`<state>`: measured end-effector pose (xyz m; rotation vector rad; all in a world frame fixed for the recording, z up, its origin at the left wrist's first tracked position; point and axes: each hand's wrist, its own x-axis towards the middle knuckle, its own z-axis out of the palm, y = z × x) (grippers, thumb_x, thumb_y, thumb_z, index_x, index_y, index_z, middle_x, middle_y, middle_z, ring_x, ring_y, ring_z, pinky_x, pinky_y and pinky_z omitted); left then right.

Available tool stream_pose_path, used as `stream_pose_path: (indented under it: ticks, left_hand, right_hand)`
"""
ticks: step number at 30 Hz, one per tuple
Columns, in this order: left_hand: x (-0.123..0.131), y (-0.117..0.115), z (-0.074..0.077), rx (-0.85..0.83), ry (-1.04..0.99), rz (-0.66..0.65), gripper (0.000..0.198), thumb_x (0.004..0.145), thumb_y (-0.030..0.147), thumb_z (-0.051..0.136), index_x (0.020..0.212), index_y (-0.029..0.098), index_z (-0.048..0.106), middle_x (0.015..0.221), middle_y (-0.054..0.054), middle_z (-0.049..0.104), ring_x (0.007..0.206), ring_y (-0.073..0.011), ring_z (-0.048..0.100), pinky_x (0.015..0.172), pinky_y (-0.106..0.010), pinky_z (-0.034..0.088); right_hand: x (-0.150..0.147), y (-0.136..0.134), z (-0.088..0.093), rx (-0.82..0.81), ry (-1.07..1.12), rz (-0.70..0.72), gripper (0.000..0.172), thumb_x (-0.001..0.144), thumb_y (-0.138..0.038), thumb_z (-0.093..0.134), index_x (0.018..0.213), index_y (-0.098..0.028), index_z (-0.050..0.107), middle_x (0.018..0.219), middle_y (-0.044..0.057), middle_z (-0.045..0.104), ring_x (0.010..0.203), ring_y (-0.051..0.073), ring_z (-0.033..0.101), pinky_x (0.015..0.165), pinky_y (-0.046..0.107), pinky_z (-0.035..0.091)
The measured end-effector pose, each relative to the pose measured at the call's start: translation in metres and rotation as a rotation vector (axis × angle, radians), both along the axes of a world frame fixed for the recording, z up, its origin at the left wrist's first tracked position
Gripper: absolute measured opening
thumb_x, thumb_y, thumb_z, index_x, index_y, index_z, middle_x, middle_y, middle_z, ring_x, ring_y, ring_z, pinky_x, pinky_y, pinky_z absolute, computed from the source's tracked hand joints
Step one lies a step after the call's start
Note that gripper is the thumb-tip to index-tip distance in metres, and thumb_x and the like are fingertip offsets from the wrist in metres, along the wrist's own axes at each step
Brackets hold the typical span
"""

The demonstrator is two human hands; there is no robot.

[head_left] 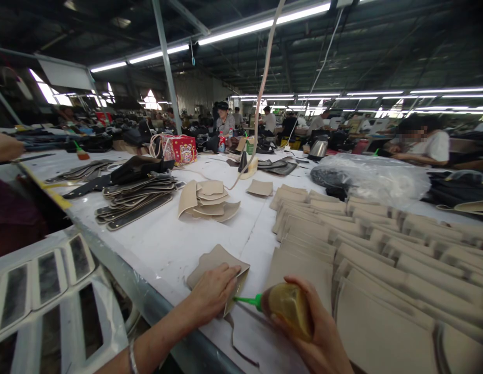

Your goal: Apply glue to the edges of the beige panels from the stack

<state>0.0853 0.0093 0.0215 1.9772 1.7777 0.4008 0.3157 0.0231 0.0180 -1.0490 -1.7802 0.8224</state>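
My right hand [321, 332] is wrapped round a squeeze bottle [290, 307] of amber liquid, which lies tilted with its green nozzle [247, 299] pointing left. The nozzle tip meets the edge of a beige leather piece [212, 259] at the table's near side. My left hand [215, 291] grips that piece, fingers bent over its folded right part; the thumb is mostly hidden. Beneath the nozzle a thin dark strip [239, 343] trails over the white tabletop [167, 254]. Right of the bottle stand rows of folded beige pieces [381, 259], overlapping closely.
A small pile of beige pieces [208, 200] lies ahead, left of a single flat one [259, 187]. Dark straps [138, 200] are stacked farther left. Clear plastic wrap [377, 174] sits behind the rows. A hanging hose [260, 93] reaches the table. Other people sit around.
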Motion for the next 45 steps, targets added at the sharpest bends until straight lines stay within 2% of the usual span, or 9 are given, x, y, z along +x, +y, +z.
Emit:
stream_pose_path:
  ticks: [3, 8, 15, 18, 24, 28, 34, 39, 45]
  left_hand:
    - [0.000, 0.000, 0.000, 0.011, 0.000, -0.006, 0.044, 0.096, 0.029, 0.026, 0.131, 0.022, 0.051, 0.104, -0.006, 0.060, 0.096, -0.0188, 0.060, 0.088, -0.029, 0.045]
    - [0.002, 0.000, 0.002, -0.002, -0.005, 0.012, 0.045, 0.096, 0.030, 0.025, 0.131, 0.021, 0.052, 0.106, -0.007, 0.060, 0.096, -0.0189, 0.059, 0.088, -0.030, 0.044]
    - [-0.001, -0.001, -0.001, 0.019, -0.005, -0.001, 0.044, 0.096, 0.030, 0.025, 0.130, 0.021, 0.051, 0.103, -0.007, 0.060, 0.095, -0.0199, 0.060, 0.086, -0.031, 0.045]
    - [-0.001, 0.000, -0.001, 0.022, -0.001, -0.005, 0.044, 0.096, 0.030, 0.025, 0.130, 0.021, 0.051, 0.103, -0.006, 0.059, 0.095, -0.0191, 0.060, 0.086, -0.030, 0.045]
    - [0.000, 0.000, -0.004, 0.016, -0.015, 0.013, 0.044, 0.096, 0.030, 0.025, 0.132, 0.022, 0.051, 0.103, -0.006, 0.060, 0.094, -0.0189, 0.060, 0.086, -0.030, 0.045]
    - [-0.001, -0.001, -0.005, 0.024, -0.005, 0.014, 0.044, 0.096, 0.030, 0.025, 0.132, 0.022, 0.051, 0.101, -0.006, 0.060, 0.093, -0.0194, 0.060, 0.085, -0.031, 0.045]
    - [-0.001, -0.001, -0.003, 0.016, -0.003, 0.009, 0.045, 0.096, 0.032, 0.025, 0.132, 0.021, 0.050, 0.103, -0.007, 0.060, 0.095, -0.0199, 0.060, 0.086, -0.032, 0.045]
    - [0.000, 0.000, -0.002, 0.004, 0.002, 0.016, 0.043, 0.096, 0.032, 0.026, 0.130, 0.024, 0.051, 0.103, -0.006, 0.060, 0.092, -0.0186, 0.060, 0.084, -0.029, 0.045]
    - [0.000, 0.000, -0.005, 0.017, -0.021, 0.004, 0.043, 0.097, 0.031, 0.026, 0.130, 0.023, 0.051, 0.104, -0.006, 0.060, 0.097, -0.0188, 0.059, 0.089, -0.030, 0.044]
  right_hand:
    - [0.003, 0.003, -0.001, -0.034, -0.015, 0.042, 0.045, 0.079, -0.044, 0.068, 0.118, -0.029, 0.051, 0.107, -0.001, 0.060, 0.088, 0.020, 0.061, 0.079, 0.028, 0.048]
    - [0.007, 0.011, -0.002, 0.026, -0.096, -0.007, 0.046, 0.081, -0.043, 0.067, 0.120, -0.026, 0.050, 0.112, 0.004, 0.059, 0.097, 0.024, 0.059, 0.085, 0.033, 0.047]
    - [-0.005, -0.006, -0.004, -0.131, 0.037, 0.004, 0.047, 0.079, -0.047, 0.066, 0.118, -0.026, 0.050, 0.105, 0.000, 0.061, 0.088, 0.021, 0.059, 0.079, 0.029, 0.044]
    - [-0.006, -0.007, -0.004, -0.094, 0.012, -0.077, 0.047, 0.079, -0.047, 0.066, 0.118, -0.027, 0.051, 0.109, 0.000, 0.060, 0.094, 0.021, 0.057, 0.083, 0.029, 0.042]
    - [-0.009, -0.015, -0.010, -0.102, 0.058, -0.034, 0.051, 0.074, -0.050, 0.070, 0.117, -0.026, 0.054, 0.105, 0.000, 0.062, 0.084, 0.022, 0.061, 0.078, 0.030, 0.047]
    - [-0.012, -0.018, -0.009, -0.077, 0.046, -0.098, 0.049, 0.075, -0.049, 0.069, 0.116, -0.025, 0.055, 0.107, 0.001, 0.063, 0.090, 0.023, 0.061, 0.081, 0.030, 0.046]
    - [-0.010, -0.017, -0.005, -0.131, 0.063, -0.033, 0.049, 0.074, -0.049, 0.069, 0.115, -0.026, 0.054, 0.101, -0.001, 0.062, 0.081, 0.020, 0.060, 0.074, 0.027, 0.046]
    - [-0.005, -0.014, -0.007, -0.060, 0.020, -0.081, 0.048, 0.075, -0.048, 0.069, 0.116, -0.026, 0.054, 0.111, 0.002, 0.061, 0.097, 0.024, 0.058, 0.086, 0.031, 0.043]
    - [-0.005, -0.010, -0.013, -0.047, 0.065, 0.022, 0.047, 0.076, -0.045, 0.069, 0.117, -0.027, 0.053, 0.105, -0.001, 0.062, 0.088, 0.021, 0.061, 0.079, 0.027, 0.046]
